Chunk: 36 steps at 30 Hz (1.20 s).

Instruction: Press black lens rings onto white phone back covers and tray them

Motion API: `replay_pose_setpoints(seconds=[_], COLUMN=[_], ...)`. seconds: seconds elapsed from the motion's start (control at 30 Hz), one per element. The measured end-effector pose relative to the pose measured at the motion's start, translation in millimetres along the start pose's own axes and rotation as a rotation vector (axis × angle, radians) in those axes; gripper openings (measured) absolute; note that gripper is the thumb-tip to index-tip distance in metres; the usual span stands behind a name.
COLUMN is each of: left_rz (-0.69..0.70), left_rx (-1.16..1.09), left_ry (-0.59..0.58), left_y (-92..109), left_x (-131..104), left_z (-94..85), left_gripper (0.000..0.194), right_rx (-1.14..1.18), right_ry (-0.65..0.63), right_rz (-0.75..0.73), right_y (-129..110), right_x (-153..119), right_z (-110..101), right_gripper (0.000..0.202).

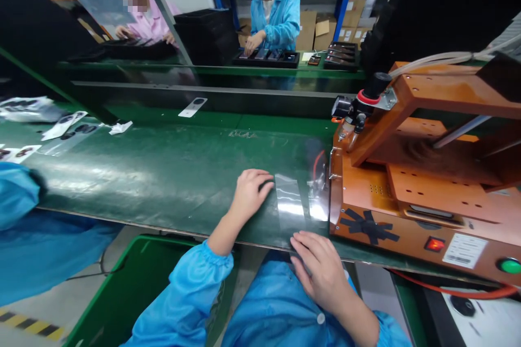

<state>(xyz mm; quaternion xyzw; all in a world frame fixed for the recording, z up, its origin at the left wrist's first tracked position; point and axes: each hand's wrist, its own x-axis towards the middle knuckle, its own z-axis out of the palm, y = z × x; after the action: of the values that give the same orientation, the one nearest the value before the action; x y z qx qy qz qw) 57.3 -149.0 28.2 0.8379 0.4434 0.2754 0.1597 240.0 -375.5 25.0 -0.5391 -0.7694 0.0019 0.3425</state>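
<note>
A clear, shiny strip of plastic film (pixel 290 200) lies on the green tabletop between my hands. My left hand (pixel 251 192) is at its left side, fingers stretched out and thumb apart, the fingertips close to its upper left corner. Whether they touch the film I cannot tell. At the table's front edge, near the film's lower end, my right hand (pixel 319 265) is open with fingers extended and nothing visible in it. A second clear piece of film (pixel 318 203) lies just right of the first, beside the orange press machine (pixel 366 200).
The machine carries a lit red switch (pixel 434 244) and a green button (pixel 508 265). White cards (pixel 192 107) lie farther back and left. A green bin (pixel 122 287) stands below the edge. One co-worker's blue sleeve (pixel 16 195) is at left; two people work across the line.
</note>
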Motion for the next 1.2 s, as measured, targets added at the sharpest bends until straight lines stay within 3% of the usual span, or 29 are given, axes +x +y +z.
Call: replay_pose_setpoints(seconds=[0.17, 0.33, 0.5, 0.77, 0.83, 0.9, 0.97, 1.07, 1.2], left_rz=[0.019, -0.003, -0.001, -0.004, 0.022, 0.067, 0.128, 0.188, 0.209], left_rx=[-0.028, -0.052, -0.075, -0.062, -0.048, -0.037, -0.022, 0.004, 0.015], left_ry=[-0.095, -0.075, -0.059, -0.072, -0.091, -0.110, -0.130, -0.159, -0.209], left_y=[20, 14, 15, 14, 18, 23, 27, 29, 28], left_x=[1, 1, 1, 4, 2, -2, -6, -7, 0], left_z=[32.5, 34.6, 32.7, 31.8, 29.2, 26.3, 24.2, 22.9, 19.2], left_gripper=[0.036, 0.025, 0.017, 0.013, 0.020, 0.039, 0.060, 0.074, 0.078], right_rx=[-0.092, -0.349, -0.448, -0.483, -0.492, -0.494, -0.475, -0.360, -0.078], right_ry=[0.009, -0.135, -0.287, -0.257, -0.207, -0.118, 0.025, 0.287, 0.388], right_rz=[0.045, 0.102, 0.043, 0.021, 0.014, 0.024, 0.025, -0.066, -0.189], right_y=[14, 40, 51, 50, 50, 46, 37, 22, 19], right_x=[60, 129, 154, 149, 147, 137, 117, 73, 24], right_z=[-3, 7, 23, 32, 30, 24, 15, 4, 8], right_gripper=[0.017, 0.017, 0.017, 0.017, 0.014, 0.011, 0.009, 0.015, 0.023])
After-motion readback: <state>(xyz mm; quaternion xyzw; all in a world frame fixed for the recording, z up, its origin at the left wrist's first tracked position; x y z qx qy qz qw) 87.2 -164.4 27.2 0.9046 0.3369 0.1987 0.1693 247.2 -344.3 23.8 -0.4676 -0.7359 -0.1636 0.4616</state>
